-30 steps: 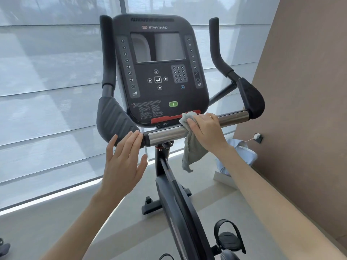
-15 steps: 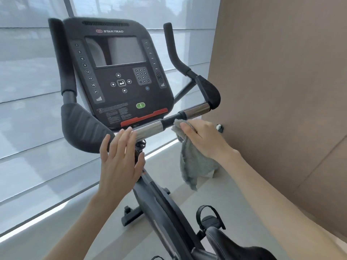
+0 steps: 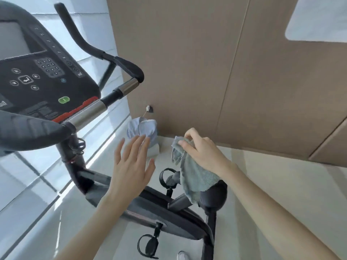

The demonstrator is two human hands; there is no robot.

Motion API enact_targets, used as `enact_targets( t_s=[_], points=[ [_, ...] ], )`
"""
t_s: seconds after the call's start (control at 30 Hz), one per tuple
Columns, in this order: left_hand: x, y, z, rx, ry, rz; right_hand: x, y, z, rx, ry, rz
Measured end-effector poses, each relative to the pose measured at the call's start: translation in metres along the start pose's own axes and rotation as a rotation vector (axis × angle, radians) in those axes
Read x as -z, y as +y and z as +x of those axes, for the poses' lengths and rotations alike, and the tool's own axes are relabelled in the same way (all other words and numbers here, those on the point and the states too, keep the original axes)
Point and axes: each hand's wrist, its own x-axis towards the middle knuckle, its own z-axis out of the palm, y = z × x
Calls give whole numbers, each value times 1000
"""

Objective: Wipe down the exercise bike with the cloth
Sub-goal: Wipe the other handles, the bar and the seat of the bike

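Cloth (image 3: 195,177) pale grey-blue terry, crumpled, dangling limp mid-air, apart from exercise bike (image 3: 47,72) handlebar (image 3: 88,111), lower end in front of black seat (image 3: 217,194). Pinched at top by curled right hand (image 3: 202,149) fingers. Flat open left hand (image 3: 131,166), fingers straight and spread, holding nothing, over frame.

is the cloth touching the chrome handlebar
Apart. The head view shows the cloth pinched by the right hand, hanging well right of the chrome handlebar, floor visible between them.
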Motion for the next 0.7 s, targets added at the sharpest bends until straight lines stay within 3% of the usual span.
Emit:
enact_targets(
  t_s=[0.17, 0.33, 0.7],
  points=[
    [1, 60, -7, -154, 7, -163, 30, 17, -86, -258, 15, 75],
    [5, 122, 8, -261, 49, -287, 71, 34, -151, -510, -83, 144],
    [-1, 269, 42, -384, 14, -398, 157, 120, -250, -597, -78, 216]
  ],
)
